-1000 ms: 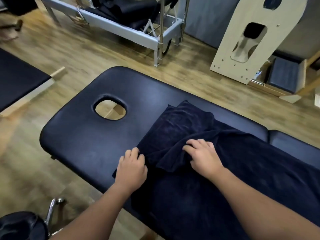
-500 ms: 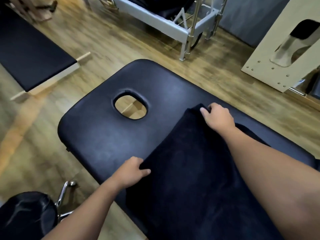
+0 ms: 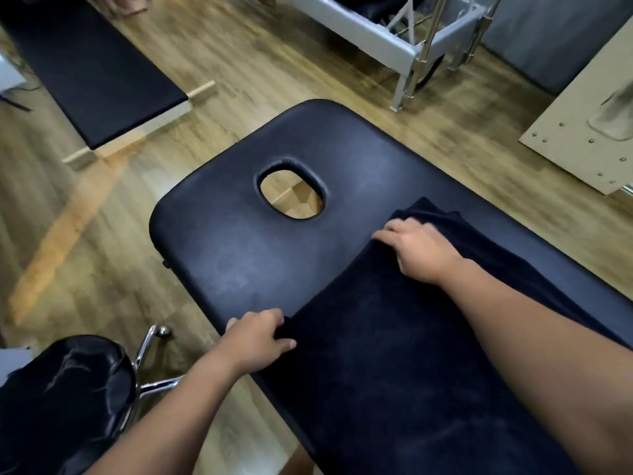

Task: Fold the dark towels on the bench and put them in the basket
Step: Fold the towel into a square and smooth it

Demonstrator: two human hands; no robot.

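The left hand pinches the near corner of the dark towel, fingers curled over the edge, thumb lying on top. The right hand grips the far corner, fingers bunched round the cloth. Between the two hands the towel's end edge runs taut; the rest stretches back under the forearms along the bench, whose face hole lies just beyond the right hand.

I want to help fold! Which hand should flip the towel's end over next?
Probably the right hand: it grips the towel's far corner. The left hand only pinches the near corner at the bench edge.
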